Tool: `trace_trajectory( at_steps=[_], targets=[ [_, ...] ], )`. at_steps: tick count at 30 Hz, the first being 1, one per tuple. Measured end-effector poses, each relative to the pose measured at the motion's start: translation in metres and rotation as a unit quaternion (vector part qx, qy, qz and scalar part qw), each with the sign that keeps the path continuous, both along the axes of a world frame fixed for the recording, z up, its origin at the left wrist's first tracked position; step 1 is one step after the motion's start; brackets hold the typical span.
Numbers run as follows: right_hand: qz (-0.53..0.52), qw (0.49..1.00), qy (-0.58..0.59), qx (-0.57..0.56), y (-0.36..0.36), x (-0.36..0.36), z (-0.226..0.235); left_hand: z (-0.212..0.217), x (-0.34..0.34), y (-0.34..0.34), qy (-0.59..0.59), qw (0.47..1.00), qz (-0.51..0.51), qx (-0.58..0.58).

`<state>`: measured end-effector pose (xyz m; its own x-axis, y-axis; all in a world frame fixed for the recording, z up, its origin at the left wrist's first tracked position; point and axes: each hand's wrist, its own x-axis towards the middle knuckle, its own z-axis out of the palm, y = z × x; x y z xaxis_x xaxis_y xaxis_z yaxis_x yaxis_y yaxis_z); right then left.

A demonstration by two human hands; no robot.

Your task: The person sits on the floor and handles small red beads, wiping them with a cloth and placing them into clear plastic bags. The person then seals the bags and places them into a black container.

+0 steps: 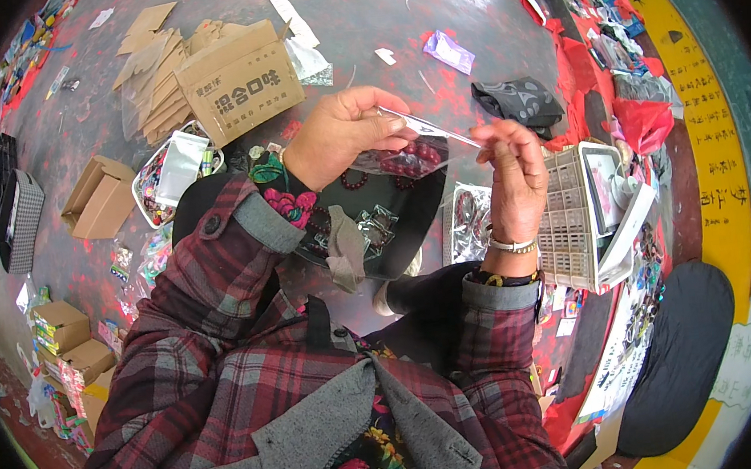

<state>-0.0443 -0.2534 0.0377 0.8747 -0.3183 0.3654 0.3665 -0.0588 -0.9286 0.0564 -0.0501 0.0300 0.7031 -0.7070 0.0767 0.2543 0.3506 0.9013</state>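
Observation:
My left hand (342, 137) pinches one end of the top edge of a clear plastic bag (429, 129). Fingers of my right hand (513, 167) are closed at the other end of that edge, so it is stretched between both hands. Dark red beads (418, 154) show through the bag's film. Below the bag is a black tray or basin (426, 201), partly hidden by my left sleeve. In it lie a dark beaded bracelet (354, 181) and clear-wrapped pieces (378, 227). A grey cloth (345, 253) hangs over its near rim.
A large cardboard box (242, 84) and flattened cardboard (157, 84) lie ahead on the left. Nearer is a white basket (149, 214) of small goods. On the right stands a white plastic crate (564, 222), with a dark bag (520, 101) beyond it.

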Motion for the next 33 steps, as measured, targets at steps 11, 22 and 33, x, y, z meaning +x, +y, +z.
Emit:
trace_trajectory(
  at_steps=[11,22,33],
  targets=[
    [-0.006,0.977,0.075,-0.201,0.011,0.001,-0.004,-0.003,-0.013,-0.007,-0.057,0.998,-0.004,0.01],
    [0.027,0.997,0.035,-0.06,0.009,-0.002,-0.001,0.005,-0.008,-0.001,-0.037,0.998,-0.049,0.003],
    [0.014,0.999,0.024,-0.037,0.014,-0.004,0.007,0.014,-0.005,0.007,-0.058,0.998,-0.033,0.015]
  ],
)
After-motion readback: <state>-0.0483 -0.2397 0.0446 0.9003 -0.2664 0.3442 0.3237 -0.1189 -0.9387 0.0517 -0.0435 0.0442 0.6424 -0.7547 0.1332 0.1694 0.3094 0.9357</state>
